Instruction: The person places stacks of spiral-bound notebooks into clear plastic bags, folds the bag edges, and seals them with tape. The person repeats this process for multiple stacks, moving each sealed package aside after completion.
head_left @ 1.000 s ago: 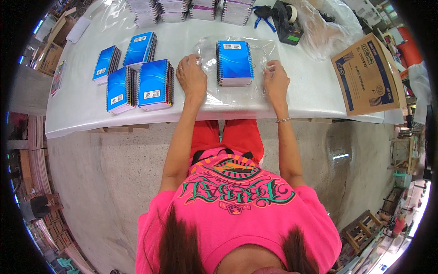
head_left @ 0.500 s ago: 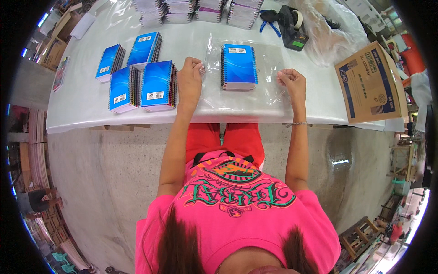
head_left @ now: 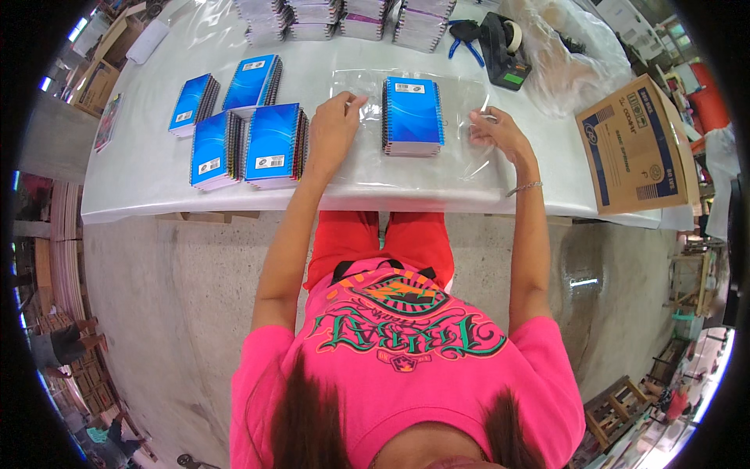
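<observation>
Notebooks [head_left: 413, 113] lie stacked, blue, spiral-bound; whether left hand [head_left: 336, 125] or right hand [head_left: 504, 134] grips is unclear.

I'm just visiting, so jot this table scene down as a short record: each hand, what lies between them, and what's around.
Left hand: at the left part of the clear plastic, fingers bent; grip unclear
Right hand: at the plastic's right part, fingers curled; grip unclear
Between hands: stack of blue spiral-bound notebooks, on the plastic
Further left: four more blue notebook stacks
Far side: spiral-bound stacks, blue-handled tool, black tape dispenser
Further right: cardboard box
Surface: white-covered table
</observation>
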Demonstrator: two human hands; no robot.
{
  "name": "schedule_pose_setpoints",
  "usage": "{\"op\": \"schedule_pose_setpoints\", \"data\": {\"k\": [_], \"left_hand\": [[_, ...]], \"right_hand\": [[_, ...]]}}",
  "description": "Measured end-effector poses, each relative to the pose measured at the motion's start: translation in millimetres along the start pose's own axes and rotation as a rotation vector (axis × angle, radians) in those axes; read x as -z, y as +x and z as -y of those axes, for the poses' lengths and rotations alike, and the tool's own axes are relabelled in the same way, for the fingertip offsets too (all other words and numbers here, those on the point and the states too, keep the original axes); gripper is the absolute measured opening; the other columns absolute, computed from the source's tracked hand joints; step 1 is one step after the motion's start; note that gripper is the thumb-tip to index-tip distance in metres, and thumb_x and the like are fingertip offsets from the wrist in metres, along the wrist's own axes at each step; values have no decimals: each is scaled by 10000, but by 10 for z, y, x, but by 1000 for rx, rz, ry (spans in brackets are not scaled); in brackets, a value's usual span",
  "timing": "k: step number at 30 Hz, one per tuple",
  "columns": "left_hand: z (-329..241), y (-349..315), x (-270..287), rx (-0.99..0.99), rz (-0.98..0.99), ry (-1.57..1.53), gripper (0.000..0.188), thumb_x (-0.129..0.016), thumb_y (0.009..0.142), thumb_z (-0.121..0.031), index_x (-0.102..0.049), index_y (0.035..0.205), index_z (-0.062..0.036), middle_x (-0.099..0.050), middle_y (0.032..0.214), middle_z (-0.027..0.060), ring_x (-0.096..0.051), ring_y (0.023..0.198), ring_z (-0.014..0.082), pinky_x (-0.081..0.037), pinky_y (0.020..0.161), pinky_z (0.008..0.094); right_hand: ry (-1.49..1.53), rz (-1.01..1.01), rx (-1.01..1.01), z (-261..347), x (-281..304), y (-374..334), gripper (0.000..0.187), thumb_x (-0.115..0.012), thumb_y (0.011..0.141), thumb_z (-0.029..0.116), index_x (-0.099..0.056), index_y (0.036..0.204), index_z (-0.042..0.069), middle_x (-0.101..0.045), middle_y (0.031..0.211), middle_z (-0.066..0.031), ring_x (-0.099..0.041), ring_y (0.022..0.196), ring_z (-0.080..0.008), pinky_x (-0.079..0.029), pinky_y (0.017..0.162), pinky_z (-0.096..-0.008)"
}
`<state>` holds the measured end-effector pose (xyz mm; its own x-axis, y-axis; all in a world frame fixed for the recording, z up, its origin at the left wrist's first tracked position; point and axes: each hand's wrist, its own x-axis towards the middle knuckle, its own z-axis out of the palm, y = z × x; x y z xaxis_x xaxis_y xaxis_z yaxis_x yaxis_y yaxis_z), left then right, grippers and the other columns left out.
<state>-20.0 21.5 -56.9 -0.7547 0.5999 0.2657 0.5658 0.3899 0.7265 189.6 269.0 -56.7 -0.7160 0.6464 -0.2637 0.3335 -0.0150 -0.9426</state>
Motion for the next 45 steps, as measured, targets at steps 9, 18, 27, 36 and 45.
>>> {"op": "schedule_pose_setpoints", "data": {"k": [9,18,27,36,45], "left_hand": [[8,245,-19,87,197,-208,363,-537,954,-362,-605,1054,-19,-605,676,94,-550,566,148,-436,523,283],[-128,349,-202,-23,226,-240,331,-474,985,-295,-565,1013,22,-651,861,290,-627,861,463,-469,763,501],[-286,373,-413,-79,278,-89,285,-447,992,-259,-541,1033,8,-638,864,293,-611,822,479,-473,736,514],[-323,389,-554,-146,293,45,268,-417,971,-225,-531,958,17,-627,843,317,-600,838,503,-460,731,571],[-270,602,-22,-414,628,150,273,-544,847,-215,-645,1065,-85,-573,1277,145,-553,1164,357,-438,981,434]], "right_hand": [[-100,215,-24,421,9,100,266,-692,905,252,-606,1010,22,-637,794,-33,-620,690,-86,-534,660,-203],[-24,369,-10,628,-251,112,252,-660,933,284,-563,946,52,-630,772,-25,-620,632,-91,-534,596,-215],[-254,321,108,560,-744,183,175,-577,973,200,-511,922,46,-550,676,-20,-560,541,-107,-472,486,-252],[-452,186,187,666,-975,94,156,-518,923,90,-539,914,-64,-618,672,-144,-618,475,-202,-479,448,-337],[-415,196,200,568,-895,103,162,-525,973,173,-516,948,13,-538,630,-35,-556,464,-125,-422,410,-273]]}}
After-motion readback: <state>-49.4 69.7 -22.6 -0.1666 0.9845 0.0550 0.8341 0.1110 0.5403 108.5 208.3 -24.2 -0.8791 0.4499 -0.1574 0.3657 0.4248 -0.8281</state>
